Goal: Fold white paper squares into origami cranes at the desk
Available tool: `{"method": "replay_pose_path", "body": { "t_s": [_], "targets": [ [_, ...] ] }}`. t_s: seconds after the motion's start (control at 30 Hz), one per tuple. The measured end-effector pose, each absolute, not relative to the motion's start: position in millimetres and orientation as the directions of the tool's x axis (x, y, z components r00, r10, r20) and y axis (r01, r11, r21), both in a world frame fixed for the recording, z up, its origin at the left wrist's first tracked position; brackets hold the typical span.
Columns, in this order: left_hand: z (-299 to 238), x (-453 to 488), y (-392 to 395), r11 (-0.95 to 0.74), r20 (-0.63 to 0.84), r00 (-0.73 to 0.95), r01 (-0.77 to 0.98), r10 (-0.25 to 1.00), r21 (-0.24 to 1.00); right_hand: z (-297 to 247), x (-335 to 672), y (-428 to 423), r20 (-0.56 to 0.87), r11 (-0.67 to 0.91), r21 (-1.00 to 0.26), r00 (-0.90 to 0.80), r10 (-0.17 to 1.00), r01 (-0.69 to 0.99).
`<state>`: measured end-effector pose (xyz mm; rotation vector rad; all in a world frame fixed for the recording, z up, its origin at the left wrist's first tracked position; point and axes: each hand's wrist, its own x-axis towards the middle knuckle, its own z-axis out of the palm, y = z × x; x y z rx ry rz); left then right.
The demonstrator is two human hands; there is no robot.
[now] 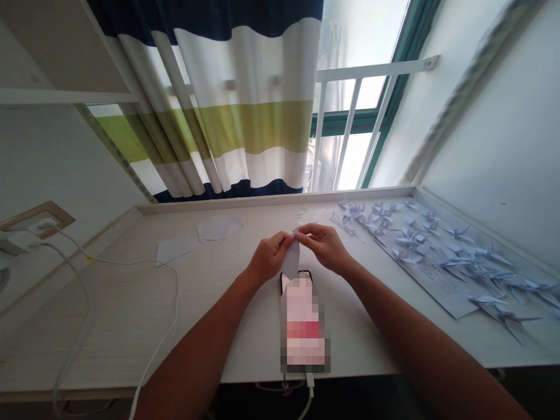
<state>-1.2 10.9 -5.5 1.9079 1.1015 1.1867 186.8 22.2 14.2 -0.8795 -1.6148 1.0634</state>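
Both my hands meet above the middle of the pale desk [131, 303]. My left hand [269, 256] and my right hand [324, 246] each pinch the top of a small folded piece of white paper [290, 259], which hangs down between them. Just below the paper lies a phone [303, 321] with a pixelated screen, flat on the desk and plugged into a cable at its near end.
Several folded paper cranes [437, 245] lie on a printed sheet at the right. Loose white paper squares [216, 227] sit at the back left. A white charger cable [170, 303] loops over the left side from a wall socket [37, 224]. A striped curtain [236, 116] hangs behind.
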Motion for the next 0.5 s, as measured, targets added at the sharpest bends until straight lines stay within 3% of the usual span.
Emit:
{"method": "replay_pose_path", "body": {
  "t_s": [0.3, 0.5],
  "targets": [
    [-3.5, 0.0, 7.8, -0.382, 0.315, 0.266, 0.258, 0.911, 0.887, 18.2, 187.9, 20.6, 0.259, 0.232, -0.962, -0.215, 0.942, -0.141],
    [-1.8, 0.6, 7.5, -0.266, 0.226, 0.380, 0.055, 0.897, 0.962, 18.5, 191.0, 23.1, 0.215, 0.171, -0.970, -0.291, 0.932, -0.171]
  ]
}}
